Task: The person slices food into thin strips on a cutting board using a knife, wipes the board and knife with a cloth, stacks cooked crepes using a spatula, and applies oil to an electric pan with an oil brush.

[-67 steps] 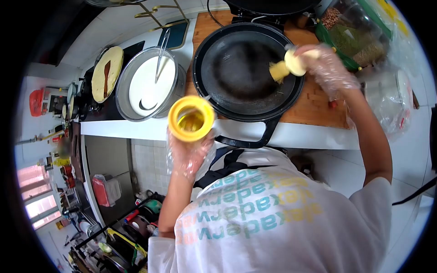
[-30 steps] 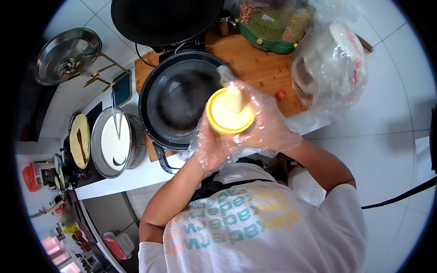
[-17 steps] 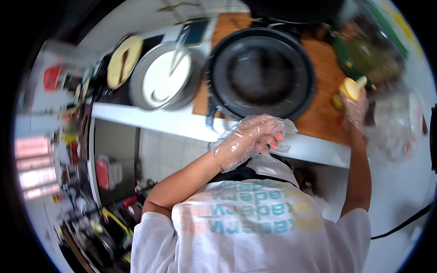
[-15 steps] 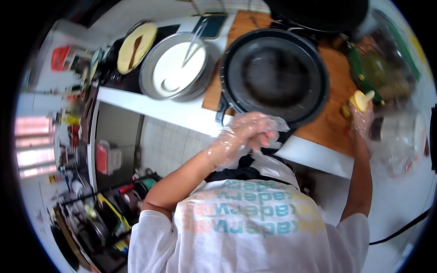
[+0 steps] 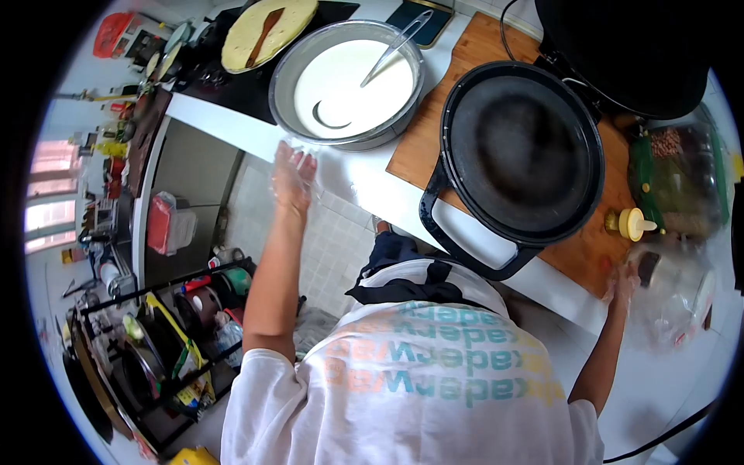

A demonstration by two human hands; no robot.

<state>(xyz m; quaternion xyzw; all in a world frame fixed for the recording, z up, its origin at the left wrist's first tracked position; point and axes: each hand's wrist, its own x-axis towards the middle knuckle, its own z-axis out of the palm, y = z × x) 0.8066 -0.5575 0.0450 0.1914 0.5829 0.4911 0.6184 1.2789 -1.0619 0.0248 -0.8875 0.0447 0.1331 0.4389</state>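
My left hand (image 5: 294, 174), in a clear plastic glove, reaches out with fingers apart, just in front of a metal bowl (image 5: 283, 93) of white batter (image 5: 349, 85). A ladle (image 5: 395, 48) rests in the batter. My right hand (image 5: 622, 285), gloved too, is open at the front right edge of the wooden board (image 5: 577, 267) and holds nothing. Just beyond it a small bottle with a yellow top and pale nozzle (image 5: 632, 225) stands on the board. Between my hands sits a round black griddle pan (image 5: 527, 155) with a dark patch in its middle and loop handles.
At the back left, a yellow flatbread (image 5: 267, 35) has a wooden spatula (image 5: 265, 37) on it. A large black pan or lid (image 5: 628, 54) stands at the back right. Bags of food (image 5: 678, 170) and a clear plastic bag (image 5: 678, 298) lie right. A pot rack (image 5: 167, 341) is lower left.
My left hand has moved left from the griddle pan's front to the batter bowl. My right hand has let go of the yellow-topped bottle and drawn back toward me. The camera view has shifted.
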